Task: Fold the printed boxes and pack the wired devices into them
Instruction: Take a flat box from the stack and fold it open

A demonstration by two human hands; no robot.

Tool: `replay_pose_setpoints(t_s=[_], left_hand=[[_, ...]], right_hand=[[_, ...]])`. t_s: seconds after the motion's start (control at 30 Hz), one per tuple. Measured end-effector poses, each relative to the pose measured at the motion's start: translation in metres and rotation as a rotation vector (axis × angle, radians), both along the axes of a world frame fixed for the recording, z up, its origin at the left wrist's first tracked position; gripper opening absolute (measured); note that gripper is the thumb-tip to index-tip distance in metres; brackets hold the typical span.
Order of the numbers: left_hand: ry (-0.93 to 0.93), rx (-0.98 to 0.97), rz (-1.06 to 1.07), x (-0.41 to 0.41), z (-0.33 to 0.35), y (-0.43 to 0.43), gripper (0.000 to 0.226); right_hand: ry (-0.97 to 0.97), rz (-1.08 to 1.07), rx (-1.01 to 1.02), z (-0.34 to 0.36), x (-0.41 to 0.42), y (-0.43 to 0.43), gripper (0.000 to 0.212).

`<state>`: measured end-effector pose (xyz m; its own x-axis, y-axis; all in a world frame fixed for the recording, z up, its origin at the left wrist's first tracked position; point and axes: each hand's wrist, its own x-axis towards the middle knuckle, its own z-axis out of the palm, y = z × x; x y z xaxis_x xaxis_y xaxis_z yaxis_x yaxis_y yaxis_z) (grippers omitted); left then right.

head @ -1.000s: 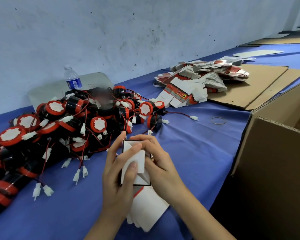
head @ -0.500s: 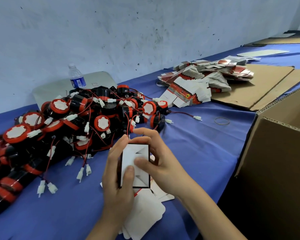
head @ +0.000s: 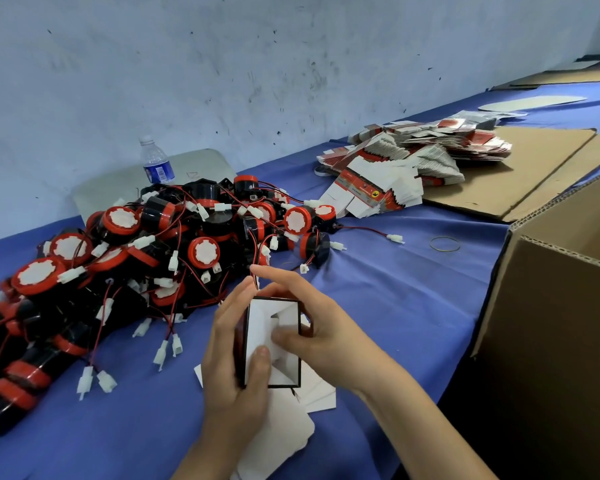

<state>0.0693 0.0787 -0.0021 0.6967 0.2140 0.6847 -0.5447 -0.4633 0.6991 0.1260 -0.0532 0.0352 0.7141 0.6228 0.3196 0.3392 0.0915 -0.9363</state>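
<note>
Since a second ago you've lifted the small white-lined printed box (head: 272, 344) upright, and its white inner flaps are now folded in. Your left hand (head: 236, 358) grips its left side, thumb on the lower flap. Your right hand (head: 321, 329) curls round its right side, thumb pressing the flaps. The box sits above loose white cards (head: 284, 431), just beside the pile of black-and-red wired devices (head: 146, 261).

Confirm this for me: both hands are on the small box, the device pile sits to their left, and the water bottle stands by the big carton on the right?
Not quite. In the head view the water bottle stands against the wall behind the device pile, on the left, far from the big carton. Both hands, left and right, do hold the small box.
</note>
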Motion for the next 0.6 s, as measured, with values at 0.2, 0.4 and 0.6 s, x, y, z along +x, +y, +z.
replay_pose_setpoints(t_s=[0.2,0.4,0.6], left_hand=[[-0.035,0.100,0.051,0.0009,0.0003,-0.0016,0.059],[0.011,0.017,0.050,0.0022,-0.0030,0.0020,0.054],[-0.036,-0.099,0.046,0.0037,-0.0012,0.0045,0.058]], right_hand=[[-0.081,-0.073,-0.116,0.0010,-0.0021,-0.0008,0.071],[0.093,-0.004,-0.001,0.0019,-0.0065,-0.0001,0.066],[0.318,0.020,0.094,-0.0019,-0.0027,0.0024,0.046]])
